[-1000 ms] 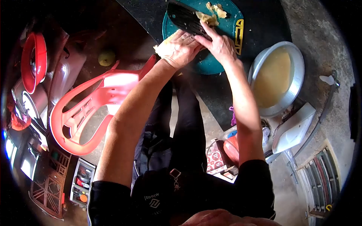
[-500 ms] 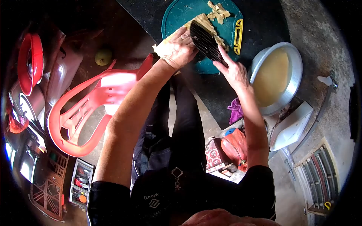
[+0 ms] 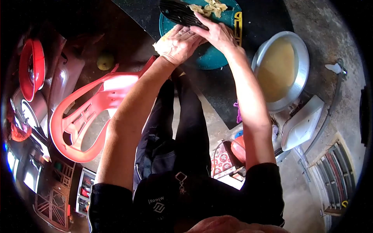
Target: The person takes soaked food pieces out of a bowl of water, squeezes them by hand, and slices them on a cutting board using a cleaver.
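On a round teal cutting board (image 3: 213,59), my left hand (image 3: 179,43) lies flat with its fingers stretched over a pale yellow piece of food (image 3: 164,43), mostly hidden beneath it. I cannot tell what kind of food it is. My right hand (image 3: 219,34) is closed on a broad dark knife (image 3: 179,14) with a ridged-looking blade; its handle is hidden by the hand. The blade reaches left across the board, just beyond my left fingertips. Thin cut slices (image 3: 214,7) lie at the board's far side, close by the blade.
A yellow handle (image 3: 237,29) marks the board's right edge. To the right stands a metal basin (image 3: 304,64) of cloudy, yellowish liquid, with a hose (image 3: 336,99) beyond it. A red plastic chair (image 3: 62,120) is at left. A purple cloth (image 3: 238,114) hangs near the table edge.
The knife has swung to the left and away from me, from steeply slanted to lying more across the board. My right hand followed it, coming close to my left hand, which still presses the food.
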### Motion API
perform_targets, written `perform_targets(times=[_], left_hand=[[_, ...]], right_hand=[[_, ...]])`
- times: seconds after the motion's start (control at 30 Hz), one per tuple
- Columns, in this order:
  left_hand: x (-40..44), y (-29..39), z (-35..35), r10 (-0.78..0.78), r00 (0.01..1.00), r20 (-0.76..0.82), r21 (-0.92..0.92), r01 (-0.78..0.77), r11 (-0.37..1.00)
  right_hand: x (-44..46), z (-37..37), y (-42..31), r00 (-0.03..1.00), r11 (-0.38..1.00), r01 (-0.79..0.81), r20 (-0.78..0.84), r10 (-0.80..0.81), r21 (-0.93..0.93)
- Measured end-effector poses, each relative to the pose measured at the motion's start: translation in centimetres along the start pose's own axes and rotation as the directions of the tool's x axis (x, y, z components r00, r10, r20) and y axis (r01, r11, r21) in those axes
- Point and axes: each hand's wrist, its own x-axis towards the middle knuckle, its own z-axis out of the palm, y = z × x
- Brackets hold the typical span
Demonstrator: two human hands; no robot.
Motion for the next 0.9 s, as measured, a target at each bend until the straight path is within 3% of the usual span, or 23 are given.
perform_targets(times=[0.1, 0.2, 0.23, 0.27, 0.33, 0.4, 0.43, 0.53, 0.67, 0.73, 0.77, 0.87, 0.9], left_hand=[[-0.1, 0.0, 0.0, 0.024, 1.0, -0.005, 0.018, -0.024, 1.0], [-0.3, 0.0, 0.4, 0.003, 1.0, -0.006, 0.0, -0.003, 1.0], [-0.4, 0.0, 0.7, -0.013, 0.999, -0.03, -0.019, 0.013, 1.0], [-0.5, -0.1, 0.8, -0.031, 0.998, -0.056, -0.037, 0.029, 0.999], [-0.6, 0.0, 0.2, -0.027, 1.0, -0.009, -0.021, 0.026, 0.999], [-0.6, 0.0, -0.5, -0.036, 0.997, 0.074, -0.005, 0.036, 0.999], [-0.2, 0.0, -0.8, 0.01, 0.996, 0.092, 0.051, -0.014, 0.999], [-0.5, -0.4, -0.3, 0.008, 0.992, 0.127, 0.045, -0.014, 0.999], [-0.3, -0.4, -0.7, 0.051, 0.998, 0.045, 0.045, -0.053, 0.998], [-0.8, -0.5, -0.1, -0.016, 0.995, 0.1, 0.022, 0.014, 1.0], [-1.1, -0.5, 0.2, -0.046, 0.991, 0.128, 0.012, 0.045, 0.999], [-0.4, 0.2, -0.6, -0.084, 0.992, 0.098, 0.051, 0.079, 0.996], [-0.1, 0.4, -1.0, -0.071, 0.997, 0.029, -0.004, 0.071, 0.997]], right_hand=[[1.5, 0.2, 0.4, 0.995, 0.998, -0.067, 0.075, 0.067, 0.0], [0.0, -0.3, 1.8, 0.985, 0.922, -0.173, 0.07, 0.158, 0.346], [-1.2, -2.4, 0.9, 0.95, 0.879, -0.31, 0.165, 0.267, 0.363], [-2.7, -1.9, 2.0, 0.986, 0.941, -0.157, -0.006, 0.166, 0.299], [-5.8, -4.8, 0.7, 0.972, 0.984, -0.163, 0.181, 0.148, 0.068], [-7.8, -6.2, -1.9, 0.917, 0.955, -0.238, 0.281, 0.282, -0.179], [-9.1, -5.3, -1.8, 0.949, 0.967, -0.241, 0.192, 0.252, -0.076], [-9.9, -4.4, -1.4, 0.952, 0.964, -0.224, 0.18, 0.248, -0.143], [-7.9, -2.4, -0.5, 0.973, 0.984, -0.172, 0.15, 0.176, -0.04], [-5.4, -1.5, -0.8, 0.982, 0.993, -0.112, 0.15, 0.114, -0.02], [-4.4, -0.1, -0.5, 0.993, 0.993, -0.111, 0.05, 0.109, 0.033], [-3.2, 0.8, -0.2, 0.998, 0.997, -0.061, -0.004, 0.061, -0.043], [-4.1, 0.4, -0.3, 0.992, 0.992, -0.124, 0.034, 0.125, -0.025]])
